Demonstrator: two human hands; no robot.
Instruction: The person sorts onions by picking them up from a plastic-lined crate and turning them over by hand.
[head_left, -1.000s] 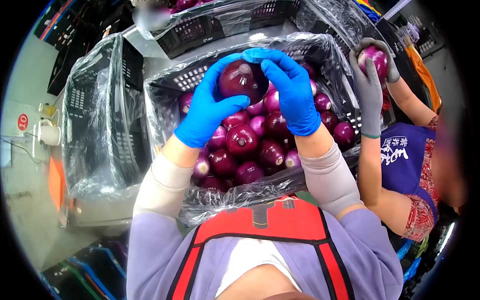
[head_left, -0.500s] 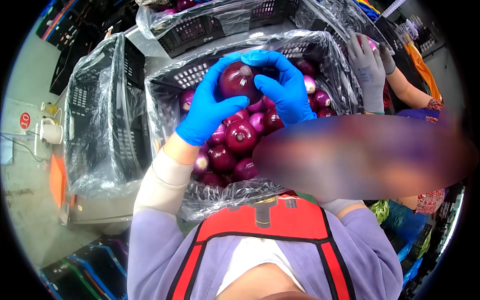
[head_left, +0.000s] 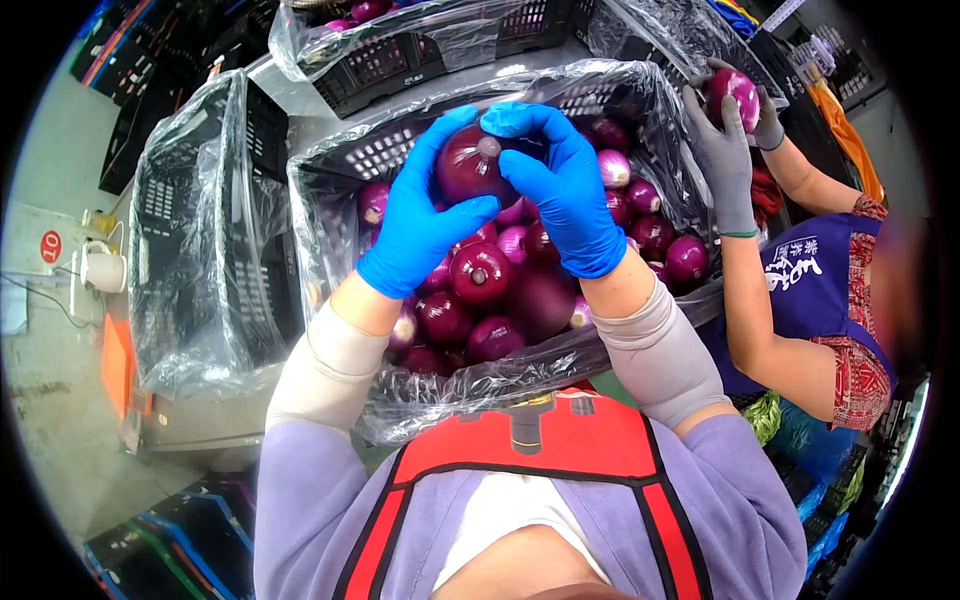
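The left hand [head_left: 413, 220] and right hand [head_left: 568, 195] clasp one red onion [head_left: 467, 168] — a loose grip on its glossy skin could drop it onto the piled onions [head_left: 479, 273].

From here I see glossy, smooth onion [head_left: 466, 168]; blue gloves [head_left: 578, 215], smooth, rubbery; shiny, crinkled plastic liner [head_left: 440, 402]; black plastic crate [head_left: 355, 95]; matt cloth sleeve [head_left: 315, 475]; smooth, metal-looking surface [head_left: 215, 418].

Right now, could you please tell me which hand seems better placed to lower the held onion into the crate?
Probably the left hand: it cups the onion from its left side, above the crate. The right hand curls at the other side; whether it bears any weight is unclear.
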